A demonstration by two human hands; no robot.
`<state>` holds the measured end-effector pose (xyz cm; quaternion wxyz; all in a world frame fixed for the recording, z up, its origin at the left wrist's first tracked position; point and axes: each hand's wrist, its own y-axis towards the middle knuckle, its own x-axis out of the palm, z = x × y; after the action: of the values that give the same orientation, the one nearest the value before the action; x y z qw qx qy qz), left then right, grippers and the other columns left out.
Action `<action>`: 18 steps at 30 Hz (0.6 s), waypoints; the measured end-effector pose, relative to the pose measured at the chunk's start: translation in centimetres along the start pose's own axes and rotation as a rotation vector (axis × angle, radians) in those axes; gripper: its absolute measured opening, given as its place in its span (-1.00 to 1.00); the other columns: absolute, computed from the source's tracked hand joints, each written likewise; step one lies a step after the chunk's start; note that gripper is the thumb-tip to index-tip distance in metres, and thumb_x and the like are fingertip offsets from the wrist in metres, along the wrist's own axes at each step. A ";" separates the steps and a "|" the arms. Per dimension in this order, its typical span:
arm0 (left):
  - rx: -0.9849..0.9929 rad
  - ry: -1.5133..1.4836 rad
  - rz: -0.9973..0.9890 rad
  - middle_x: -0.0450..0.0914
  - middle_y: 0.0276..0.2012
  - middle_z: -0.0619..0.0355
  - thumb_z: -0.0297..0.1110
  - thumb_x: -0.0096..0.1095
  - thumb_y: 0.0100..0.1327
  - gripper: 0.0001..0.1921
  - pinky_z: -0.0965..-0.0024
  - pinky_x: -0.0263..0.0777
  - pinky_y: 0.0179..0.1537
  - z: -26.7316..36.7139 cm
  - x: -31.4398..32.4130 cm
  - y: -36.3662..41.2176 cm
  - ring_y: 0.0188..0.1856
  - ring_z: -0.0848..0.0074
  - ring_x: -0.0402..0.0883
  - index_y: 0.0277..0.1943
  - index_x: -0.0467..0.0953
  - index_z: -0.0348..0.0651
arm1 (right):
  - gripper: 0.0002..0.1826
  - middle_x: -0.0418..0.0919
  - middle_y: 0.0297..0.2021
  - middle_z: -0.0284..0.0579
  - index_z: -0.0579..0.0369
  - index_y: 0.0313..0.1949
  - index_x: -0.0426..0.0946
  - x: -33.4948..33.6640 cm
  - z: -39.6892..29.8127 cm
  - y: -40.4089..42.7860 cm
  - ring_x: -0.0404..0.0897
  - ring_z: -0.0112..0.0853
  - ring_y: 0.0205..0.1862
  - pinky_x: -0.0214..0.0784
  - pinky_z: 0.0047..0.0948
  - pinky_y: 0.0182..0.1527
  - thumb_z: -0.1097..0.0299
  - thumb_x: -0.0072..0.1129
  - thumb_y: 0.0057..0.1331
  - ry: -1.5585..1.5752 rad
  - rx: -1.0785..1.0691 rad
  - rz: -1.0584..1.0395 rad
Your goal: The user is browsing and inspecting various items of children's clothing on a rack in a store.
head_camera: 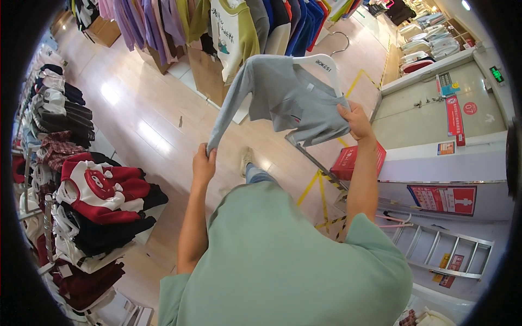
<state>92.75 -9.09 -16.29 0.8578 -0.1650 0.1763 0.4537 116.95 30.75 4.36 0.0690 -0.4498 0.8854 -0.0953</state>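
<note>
A grey long-sleeved top (281,98) hangs on a white hanger (320,61) with a metal hook, held out in front of me above the floor. The hanger bears lettering, and a small dark and red print shows on the shirt's chest. My left hand (204,165) grips the cuff end of one sleeve, which is stretched down and to the left. My right hand (358,119) pinches the top at the other shoulder, by the hanger's end. The second sleeve is largely hidden around my right hand.
A rack of hanging sweatshirts (236,28) stands ahead, with cardboard boxes (206,73) below. Racked clothes (102,183) line the left. To the right are a red box (355,161) inside yellow floor tape, a metal door (444,106) and an aluminium ladder (444,248).
</note>
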 end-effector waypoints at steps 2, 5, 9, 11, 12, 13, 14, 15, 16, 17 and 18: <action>0.254 0.186 0.176 0.57 -0.24 -0.07 -0.41 0.34 0.34 -0.73 0.23 0.44 -0.27 2.1 0.3 -0.4 -0.26 0.18 0.58 0.05 0.52 -0.26 | -0.64 0.72 -0.09 -0.24 0.28 0.12 0.61 2.0 -0.4 -1.1 0.64 -0.53 -0.11 0.52 -0.47 0.01 0.26 0.29 0.49 -0.200 -0.059 -0.036; 0.513 0.096 0.117 0.47 0.26 -0.15 -0.58 0.38 0.20 -0.41 0.17 0.56 0.05 6.3 1.3 -0.3 0.13 0.00 0.58 0.32 0.43 -0.18 | -0.65 0.71 -0.13 -0.30 0.26 0.10 0.63 5.3 0.7 -2.3 0.60 -0.58 -0.13 0.51 -0.49 -0.02 0.26 0.31 0.48 -0.279 -0.118 -0.075; 0.754 0.037 -0.085 0.40 0.42 -0.04 -0.58 0.37 0.22 -0.34 0.16 0.52 0.25 14.9 2.8 -0.4 0.27 0.03 0.55 0.40 0.39 -0.13 | -0.70 0.62 -0.28 -0.46 0.26 0.04 0.63 8.2 3.0 -3.5 0.49 -0.63 -0.24 0.40 -0.54 -0.14 0.30 0.32 0.46 -0.465 -0.078 -0.144; 0.745 0.107 -0.097 0.45 0.35 -0.06 -0.43 0.39 0.23 -0.42 0.09 0.50 0.17 15.3 4.3 -0.1 0.23 0.03 0.55 0.32 0.45 -0.09 | -0.72 0.65 -0.36 -0.38 0.25 -0.04 0.64 9.5 4.0 -3.8 0.50 -0.61 -0.31 0.41 -0.50 -0.23 0.27 0.35 0.44 -0.468 -0.118 -0.127; 0.744 0.109 -0.100 0.45 0.35 -0.06 -0.43 0.39 0.23 -0.42 0.09 0.50 0.17 14.4 4.9 0.0 0.23 0.03 0.55 0.32 0.45 -0.09 | -0.72 0.68 -0.45 -0.29 0.25 -0.13 0.65 9.9 4.4 -3.9 0.51 -0.59 -0.39 0.42 -0.46 -0.31 0.24 0.37 0.43 -0.471 -0.159 -0.101; 0.728 0.159 -0.110 0.52 0.26 -0.04 -0.37 0.37 0.27 -0.53 0.09 0.53 0.08 13.4 5.5 0.0 0.13 0.04 0.59 0.25 0.50 -0.10 | -0.72 0.68 -0.45 -0.29 0.25 -0.13 0.65 10.2 4.7 -3.9 0.51 -0.59 -0.39 0.42 -0.46 -0.31 0.24 0.37 0.43 -0.469 -0.155 -0.098; 0.712 0.210 -0.120 0.58 0.17 -0.02 -0.32 0.35 0.31 -0.62 0.09 0.55 -0.02 12.5 6.0 0.0 0.03 0.04 0.63 0.17 0.55 -0.10 | -0.73 0.67 -0.46 -0.23 0.24 -0.13 0.65 10.3 5.0 -3.8 0.52 -0.58 -0.40 0.42 -0.45 -0.32 0.25 0.38 0.40 -0.519 -0.190 -0.068; 0.712 0.211 -0.129 0.58 0.17 -0.02 -0.32 0.35 0.31 -0.62 0.09 0.55 -0.02 12.2 5.9 -0.4 0.03 0.04 0.63 0.17 0.55 -0.10 | -0.73 0.67 -0.47 -0.17 0.24 -0.12 0.65 10.4 5.3 -3.9 0.53 -0.57 -0.41 0.41 -0.45 -0.32 0.27 0.40 0.38 -0.568 -0.222 -0.036; 0.610 0.189 -0.179 0.64 0.02 0.00 -0.26 0.32 0.35 -0.72 0.05 0.55 -0.12 11.9 5.7 -1.0 -0.09 0.01 0.65 0.07 0.59 -0.12 | -0.73 0.67 -0.47 -0.17 0.24 -0.12 0.65 10.5 5.7 -4.0 0.53 -0.57 -0.41 0.41 -0.45 -0.32 0.27 0.40 0.38 -0.565 -0.217 -0.032; 0.506 0.169 -0.227 0.70 -0.14 0.02 -0.21 0.29 0.39 -0.77 0.02 0.55 -0.22 11.6 5.7 -1.5 -0.21 -0.02 0.68 -0.04 0.63 -0.15 | -0.75 0.67 -0.47 -0.13 0.23 -0.12 0.65 10.6 6.1 -4.1 0.53 -0.55 -0.43 0.41 -0.44 -0.33 0.30 0.40 0.36 -0.593 -0.220 -0.010; 0.505 0.170 -0.226 0.70 -0.14 0.02 -0.21 0.29 0.39 -0.77 0.02 0.55 -0.22 11.5 5.7 -1.6 -0.21 -0.02 0.68 -0.04 0.63 -0.15 | -0.76 0.67 -0.47 -0.08 0.22 -0.12 0.66 10.9 6.2 -4.0 0.53 -0.52 -0.44 0.41 -0.43 -0.34 0.32 0.41 0.34 -0.624 -0.228 0.007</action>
<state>98.82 -0.71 -8.56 0.8990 -0.0022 0.3352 0.2817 114.97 18.99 -1.13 0.2865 -0.4590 0.8280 0.1471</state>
